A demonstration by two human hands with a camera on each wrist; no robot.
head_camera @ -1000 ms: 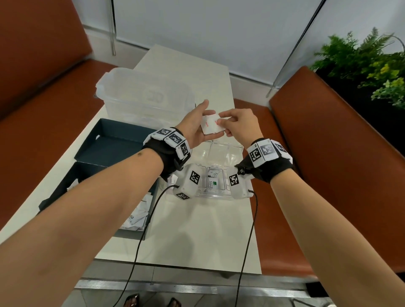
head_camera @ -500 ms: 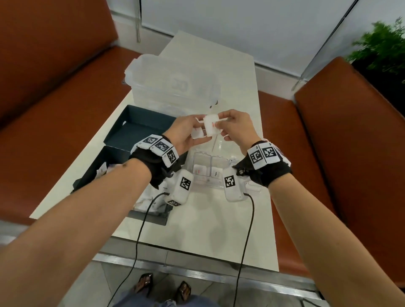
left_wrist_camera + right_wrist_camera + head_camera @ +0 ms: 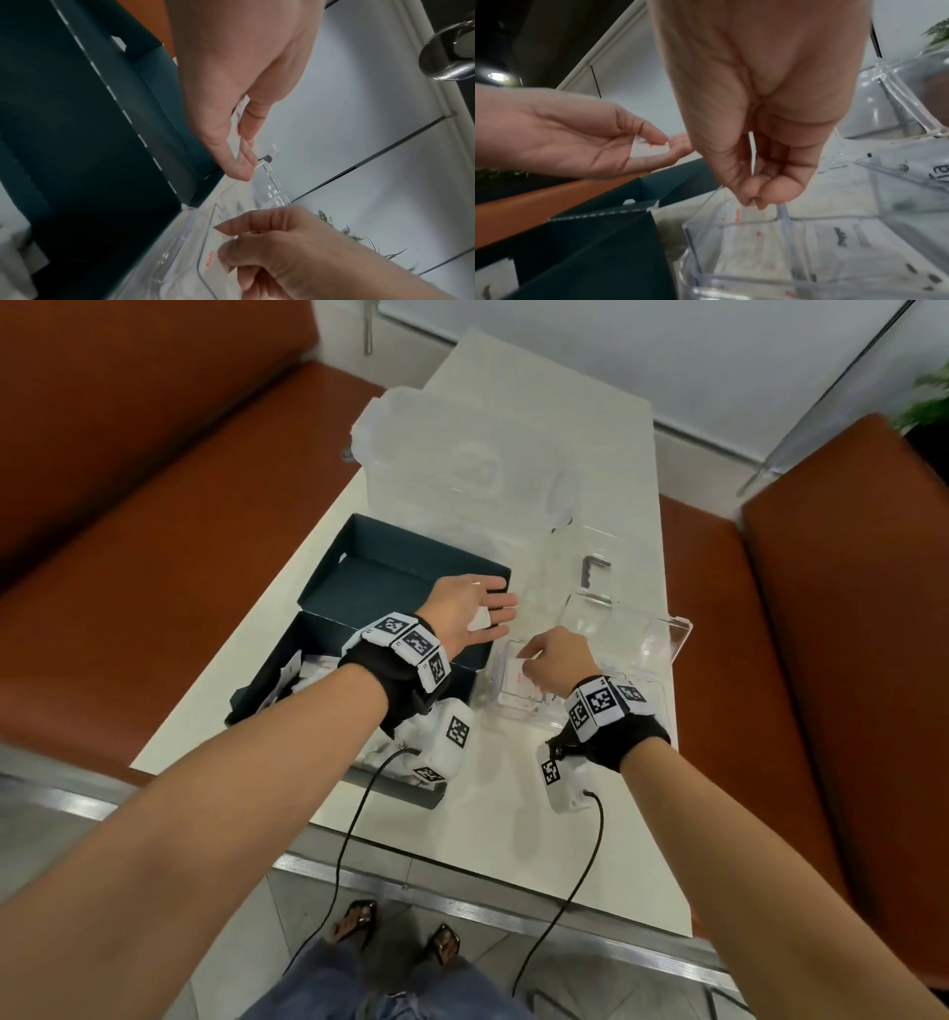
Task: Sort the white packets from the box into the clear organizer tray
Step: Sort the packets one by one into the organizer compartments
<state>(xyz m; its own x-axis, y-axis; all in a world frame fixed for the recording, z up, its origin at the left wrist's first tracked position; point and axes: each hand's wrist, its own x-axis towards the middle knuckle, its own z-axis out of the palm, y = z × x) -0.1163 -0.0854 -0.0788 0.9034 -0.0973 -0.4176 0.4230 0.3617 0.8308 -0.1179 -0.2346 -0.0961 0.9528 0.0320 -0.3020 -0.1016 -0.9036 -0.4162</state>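
My left hand (image 3: pixel 495 618) hovers over the open lid of the dark teal box (image 3: pixel 390 577), thumb pinching a small white packet (image 3: pixel 481 619) against nearly straight fingers; the same packet (image 3: pixel 652 149) shows in the right wrist view. My right hand (image 3: pixel 531 660) reaches down into the left compartment of the clear organizer tray (image 3: pixel 660 698) and pinches a white packet with red print (image 3: pixel 516 683) at its top edge. The right fingertips (image 3: pixel 744 200) meet just above the tray's clear wall (image 3: pixel 757 279). Several white packets (image 3: pixel 313 667) lie in the box's lower half.
A large frosted plastic container (image 3: pixel 462 454) stands behind the box. The tray's clear lid (image 3: pixel 631 629) is open toward the back, with a small black L-shaped piece (image 3: pixel 593 567) beyond it. Brown benches flank the narrow white table (image 3: pixel 513 793). Sensor cables hang off its front edge.
The hands, earlier together and raised with packets between them, have parted. The right has dropped into the tray with one packet; the left has swung left over the box lid with another.
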